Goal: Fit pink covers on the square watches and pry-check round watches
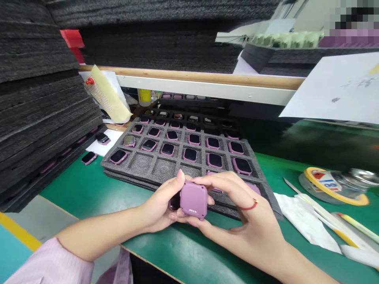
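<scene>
Left hand (156, 207) and right hand (237, 209) grasp a pink smartwatch (191, 200) between them, its back showing, at six o'clock of a grey foam tray (140, 165) holding similar watches (167, 149); its edges seem pinched, its screen mostly hidden.

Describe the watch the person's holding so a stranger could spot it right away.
On the green workbench, a grey foam tray holds rows of purple smartwatches. In front of it, the left hand and right hand hold one: unlike its screen-up neighbours, this watch shows its purple back, with three small dots.
</scene>
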### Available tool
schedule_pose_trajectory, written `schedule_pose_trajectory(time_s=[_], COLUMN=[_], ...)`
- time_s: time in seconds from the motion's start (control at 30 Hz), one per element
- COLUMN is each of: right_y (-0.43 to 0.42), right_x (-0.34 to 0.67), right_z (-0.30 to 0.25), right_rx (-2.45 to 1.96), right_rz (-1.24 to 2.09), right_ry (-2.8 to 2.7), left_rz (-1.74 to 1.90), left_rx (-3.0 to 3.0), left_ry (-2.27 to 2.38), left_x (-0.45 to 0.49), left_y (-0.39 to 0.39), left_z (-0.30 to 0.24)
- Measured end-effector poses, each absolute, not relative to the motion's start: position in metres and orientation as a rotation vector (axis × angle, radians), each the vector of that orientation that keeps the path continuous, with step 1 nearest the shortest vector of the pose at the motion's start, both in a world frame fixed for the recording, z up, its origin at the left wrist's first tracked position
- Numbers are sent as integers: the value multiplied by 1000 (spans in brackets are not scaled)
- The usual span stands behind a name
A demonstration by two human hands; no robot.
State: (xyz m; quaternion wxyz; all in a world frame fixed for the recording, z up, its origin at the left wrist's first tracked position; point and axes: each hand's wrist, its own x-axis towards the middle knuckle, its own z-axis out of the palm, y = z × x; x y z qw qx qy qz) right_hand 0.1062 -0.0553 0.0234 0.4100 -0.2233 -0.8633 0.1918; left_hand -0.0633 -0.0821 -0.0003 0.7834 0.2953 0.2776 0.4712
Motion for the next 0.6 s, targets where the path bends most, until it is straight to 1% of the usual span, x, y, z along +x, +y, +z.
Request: schedule_pose_trajectory(time_s=[0.23,0.33,0.43,0.53,0.6], right_y=[-46,-31,-13,-4,-3], right_x=[107,110,109,103,99], right_z=[23,19,8,-8,-16], right_rx=[-503,-677,-892,-882,-867], right_rz=[448,492,455,289,262], right_ry=[-2218,-2128,-2015,-2134,-2236], left_rz=[1005,1004,886,698,616], left_rx=[667,681,777,877,872], left_ry=[549,537,612,604,502], left_x=[-63,-60,-58,-56,-55], left_y=[-82,-84,-87,-87,-87], left_z=[2,0,-3,-7,-9])
